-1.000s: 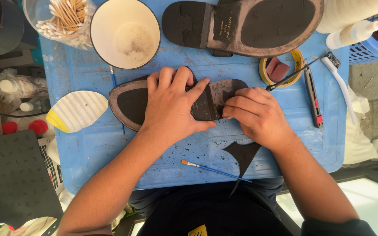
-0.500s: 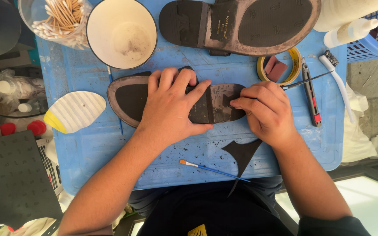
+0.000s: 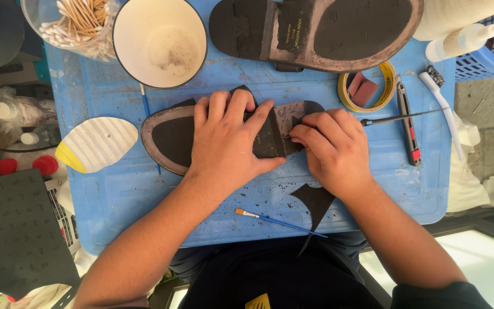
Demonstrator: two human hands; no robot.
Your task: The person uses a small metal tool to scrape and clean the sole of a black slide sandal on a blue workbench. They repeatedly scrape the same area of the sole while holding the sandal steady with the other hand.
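Cotton swabs (image 3: 78,20) in clear tub (image 3: 36,22), white bowl (image 3: 159,41) stained inside, hands (image 3: 230,140) on sole (image 3: 170,137)

Blue plastic bench (image 3: 115,200), scuffed and speckled with dark crumbs. Grey concrete floor (image 3: 487,114) at right, blue mesh basket (image 3: 493,51) beside it. Dark textured mat (image 3: 18,234) lower left. Bright daylight.

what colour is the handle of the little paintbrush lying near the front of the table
Blue, with an orange-tan tip; the paintbrush shows in the head view.
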